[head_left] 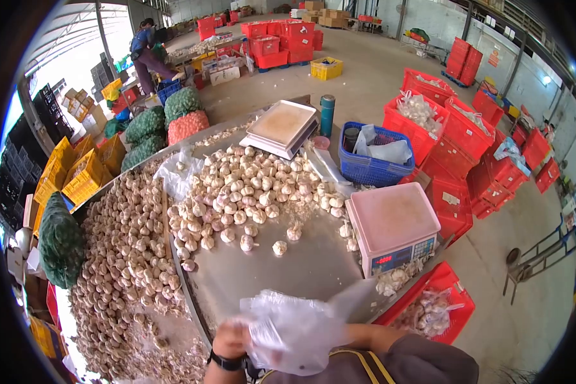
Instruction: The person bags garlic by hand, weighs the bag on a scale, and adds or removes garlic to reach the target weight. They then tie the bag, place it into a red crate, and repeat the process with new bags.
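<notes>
Nearest, at the bottom edge: left hand [229,340], dark band on the wrist, fingers apparently curled and pinching the rim of a clear plastic bag [294,329], though too blurred for certainty. Bag held up in the air between both arms, just above the near rim of the steel desk [288,272]. Right forearm [371,334] reaching in from the right; right hand hidden behind the bag, so impossible to tell whether spread or closed. Just right of the desk's edge, a red crate [457,289] with bagged garlic inside. A little further, on the desk's right corner, a pink-topped scale [393,221] with a lit red display, loose bulbs touching its front. Beyond the bare steel, a broad garlic pile [237,189], a few single bulbs strayed towards the near side. To the left, past a raised rim, a second heap of garlic [125,256]. Further back, a second scale [281,125], a blue basket [365,171] and a green flask [327,115]. Farthest, stacked red crates [281,38] and a person [144,54] bent over.
</notes>
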The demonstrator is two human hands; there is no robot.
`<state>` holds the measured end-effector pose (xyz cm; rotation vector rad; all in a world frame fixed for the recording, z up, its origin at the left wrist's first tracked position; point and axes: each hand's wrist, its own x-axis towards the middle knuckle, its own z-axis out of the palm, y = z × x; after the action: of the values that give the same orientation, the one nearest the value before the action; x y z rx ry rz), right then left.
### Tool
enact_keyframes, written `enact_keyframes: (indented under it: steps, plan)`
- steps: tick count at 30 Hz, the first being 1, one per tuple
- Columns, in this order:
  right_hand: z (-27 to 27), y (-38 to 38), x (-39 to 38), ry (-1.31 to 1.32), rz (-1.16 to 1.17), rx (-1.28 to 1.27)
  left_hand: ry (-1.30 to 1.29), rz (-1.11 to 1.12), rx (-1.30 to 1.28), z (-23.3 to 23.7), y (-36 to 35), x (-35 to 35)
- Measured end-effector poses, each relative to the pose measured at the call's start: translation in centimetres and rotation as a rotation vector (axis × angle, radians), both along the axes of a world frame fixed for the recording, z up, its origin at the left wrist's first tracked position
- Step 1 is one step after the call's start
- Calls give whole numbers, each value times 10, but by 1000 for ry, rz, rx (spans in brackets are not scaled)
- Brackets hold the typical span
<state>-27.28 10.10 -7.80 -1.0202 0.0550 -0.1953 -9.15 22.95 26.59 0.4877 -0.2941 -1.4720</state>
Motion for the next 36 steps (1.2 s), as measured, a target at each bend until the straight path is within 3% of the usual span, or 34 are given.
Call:
enact_keyframes:
  steps: [2,4,6,8,11,12,13,14,16,18,20,22,23,25,26,28,30,32,34,36]
  plan:
    - [32,-27,-8,-22,-7,34,-609,3,219,-30,-20,24]
    - [79,-43,23,-31,-3,92,-1498,150,-49,-47,-47,43]
    - [118,-60,27,-15,6,178,-1178,84,289,-102,-47,57]
    - [152,-85,45,19,15,270,-433,102,383,-113,-41,59]
    - [180,-108,4,17,18,336,-478,171,549,-162,-33,84]
    - [190,-106,8,9,16,347,-467,181,553,-155,-35,85]
    - [235,-92,14,101,-42,476,-516,169,614,-141,-36,85]
    - [233,-93,14,108,-34,477,-565,152,675,-132,-38,85]
    - [223,-96,13,217,285,798,-536,140,713,-135,-38,90]
    - [213,-97,20,274,303,784,-622,51,715,-139,-36,95]
    - [201,-96,31,472,132,398,-627,31,731,-145,-31,101]
    - [200,-95,38,511,95,429,-907,17,776,-158,-28,112]
    - [198,-92,40,478,-9,302,-905,18,779,-153,-27,108]
    - [197,-83,46,480,-222,125,-2112,747,739,-130,-29,87]
    - [197,-80,47,485,-221,128,-2109,743,743,-120,-32,79]
    - [196,-75,50,584,-323,-192,-1381,382,640,-99,-41,60]
    - [187,-60,59,521,-360,-235,-926,-13,552,-73,-59,23]
    - [185,-57,60,452,-405,-281,-776,30,378,-96,-72,2]
    - [188,-67,51,559,-445,-373,-747,41,384,-104,-72,6]
    - [167,-79,30,638,-599,-614,-113,346,399,-95,-70,16]
